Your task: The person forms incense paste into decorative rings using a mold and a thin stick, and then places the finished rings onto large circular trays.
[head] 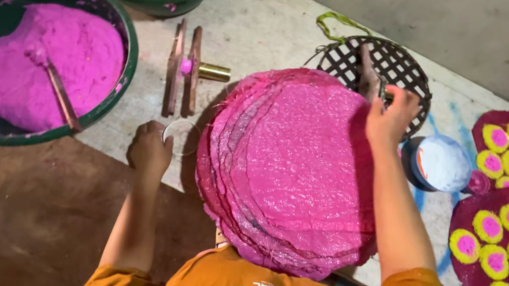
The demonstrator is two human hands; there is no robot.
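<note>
Right now the stack of pink round sheets [291,169] lies between my hands, its flat face up. My right hand [391,117] is pinched around a dark stick tool [369,73] at the stack's far right edge, over the woven round rack [402,68]. My left hand [150,147] is curled on a small clear ring [182,135] just left of the stack
</note>
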